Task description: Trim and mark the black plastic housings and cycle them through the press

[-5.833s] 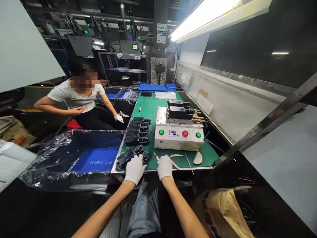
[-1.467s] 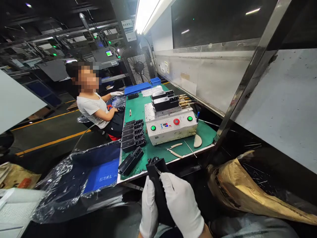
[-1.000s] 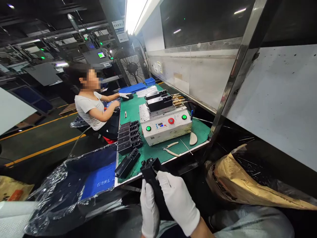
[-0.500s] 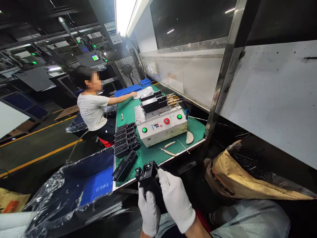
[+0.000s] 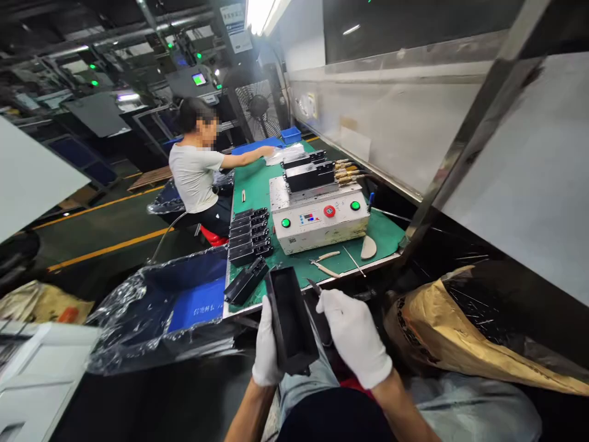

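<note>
Moved since half a second ago: black housing point(image 5: 289, 319), turned hollow side toward me; my right hand point(image 5: 356, 334), drawn off it. Housing: above my lap, before the near edge of the bench point(image 5: 391, 230), fingers of my left hand point(image 5: 267, 347) clamped on its side. Right fingers: pinched on a dark pointed tool point(image 5: 315, 286). Near-left corner: one slanted black unit point(image 5: 246, 280). Near edge: pale-handled cutters point(image 5: 328, 270).

Housing point(image 5: 291, 319) turned, right hand point(image 5: 356, 334) — now apart
</note>
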A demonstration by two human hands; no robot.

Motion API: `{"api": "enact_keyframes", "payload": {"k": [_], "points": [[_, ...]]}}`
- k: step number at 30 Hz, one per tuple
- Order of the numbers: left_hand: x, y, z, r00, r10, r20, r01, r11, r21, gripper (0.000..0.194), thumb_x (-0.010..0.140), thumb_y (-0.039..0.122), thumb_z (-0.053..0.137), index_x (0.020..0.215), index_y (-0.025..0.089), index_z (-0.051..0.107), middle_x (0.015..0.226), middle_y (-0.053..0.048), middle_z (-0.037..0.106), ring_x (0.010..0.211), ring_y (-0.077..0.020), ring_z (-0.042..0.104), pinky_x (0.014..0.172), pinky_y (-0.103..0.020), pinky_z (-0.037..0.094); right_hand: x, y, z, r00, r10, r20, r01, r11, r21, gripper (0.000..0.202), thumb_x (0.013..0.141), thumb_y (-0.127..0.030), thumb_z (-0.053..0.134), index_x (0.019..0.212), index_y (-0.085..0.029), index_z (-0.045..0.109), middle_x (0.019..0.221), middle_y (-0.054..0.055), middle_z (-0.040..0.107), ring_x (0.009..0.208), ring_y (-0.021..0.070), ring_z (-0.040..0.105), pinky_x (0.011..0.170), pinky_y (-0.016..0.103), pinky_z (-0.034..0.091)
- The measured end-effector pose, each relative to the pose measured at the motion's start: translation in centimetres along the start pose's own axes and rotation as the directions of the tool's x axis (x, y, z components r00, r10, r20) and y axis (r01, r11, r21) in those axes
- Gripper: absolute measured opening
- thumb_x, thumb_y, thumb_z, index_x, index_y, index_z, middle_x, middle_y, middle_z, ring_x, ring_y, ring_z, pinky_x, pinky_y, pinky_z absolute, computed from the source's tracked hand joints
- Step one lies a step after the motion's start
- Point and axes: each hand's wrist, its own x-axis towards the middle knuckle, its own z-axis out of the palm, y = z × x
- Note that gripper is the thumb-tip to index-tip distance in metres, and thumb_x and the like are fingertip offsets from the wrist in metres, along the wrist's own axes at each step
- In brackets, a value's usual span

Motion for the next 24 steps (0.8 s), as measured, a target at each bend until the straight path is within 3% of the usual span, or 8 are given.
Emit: {"api": "enact_keyframes", "payload": {"k": [2, 4, 8, 13, 21, 24], "points": [[-0.6, 1.5, 1.0, 0.968, -0.23, 0.098, 0.242, 0.961, -0.133, 0.051, 0.098, 0.06, 0.053, 0.097, 0.014, 0.075, 0.106, -0.012, 0.079, 0.119, -0.0319, 0.069, 0.11, -0.046, 0.052, 1.4, -0.2, -0.6, 0.993, -0.095, 0.067, 0.101, 0.99, -0.095, 0.053, 0.107, -0.043, 0.036, 0.07, -0.021, 0.066, 0.066, 0.004, 0.069, 0.06, 0.0158, 0.061, 0.061, 0.029, 0.037], [-0.9, 2.2, 1.5, 0.943, -0.298, 0.147, 0.323, 0.927, -0.193, 0.054, 0.098, 0.061, 0.051, 0.097, 0.013, 0.076, 0.097, -0.012, 0.079, 0.107, -0.0308, 0.074, 0.104, -0.046, 0.056, 2.9, -0.7, -0.7, 0.976, -0.186, 0.113, 0.206, 0.958, -0.2, 0.056, 0.108, -0.044, 0.038, 0.065, -0.021, 0.065, 0.064, 0.005, 0.069, 0.059, 0.0156, 0.06, 0.06, 0.03, 0.034], [-1.0, 1.8, 0.9, 0.937, -0.284, 0.203, 0.323, 0.926, -0.194, 0.059, 0.097, 0.061, 0.054, 0.121, 0.01, 0.072, 0.103, -0.014, 0.079, 0.106, -0.0312, 0.074, 0.104, -0.046, 0.056, 5.0, -2.0, -0.4, 0.951, -0.275, 0.14, 0.308, 0.853, -0.421, 0.057, 0.107, -0.046, 0.045, 0.061, -0.02, 0.067, 0.063, 0.006, 0.071, 0.057, 0.0163, 0.061, 0.059, 0.032, 0.027], [-0.6, 1.3, 0.1, 0.913, -0.274, 0.302, 0.333, 0.929, -0.164, 0.067, 0.089, 0.064, 0.064, 0.128, 0.01, 0.07, 0.11, -0.015, 0.078, 0.113, -0.0336, 0.071, 0.108, -0.047, 0.054, 6.2, -2.8, -0.6, 0.95, -0.276, 0.144, 0.31, 0.8, -0.513, 0.054, 0.107, -0.047, 0.049, 0.066, -0.02, 0.071, 0.069, 0.007, 0.075, 0.064, 0.018, 0.068, 0.061, 0.032, 0.026], [-0.6, 1.5, 0.5, 0.922, -0.256, 0.291, 0.316, 0.931, -0.181, 0.063, 0.092, 0.061, 0.064, 0.131, 0.011, 0.07, 0.119, -0.014, 0.076, 0.122, -0.0322, 0.068, 0.113, -0.044, 0.05, 6.5, -2.7, -0.8, 0.918, -0.367, 0.154, 0.378, 0.682, -0.626, 0.053, 0.106, -0.046, 0.051, 0.065, -0.02, 0.072, 0.064, 0.005, 0.074, 0.058, 0.0171, 0.066, 0.058, 0.035, 0.019], [-0.5, 1.5, 0.5, 0.942, -0.252, 0.222, 0.292, 0.942, -0.167, 0.061, 0.09, 0.059, 0.067, 0.129, 0.012, 0.071, 0.119, -0.013, 0.077, 0.122, -0.0318, 0.068, 0.113, -0.043, 0.05, 6.5, -2.6, -0.9, 0.912, -0.37, 0.176, 0.393, 0.667, -0.633, 0.051, 0.106, -0.044, 0.051, 0.067, -0.02, 0.073, 0.065, 0.004, 0.074, 0.058, 0.0171, 0.066, 0.058, 0.035, 0.019]]}}
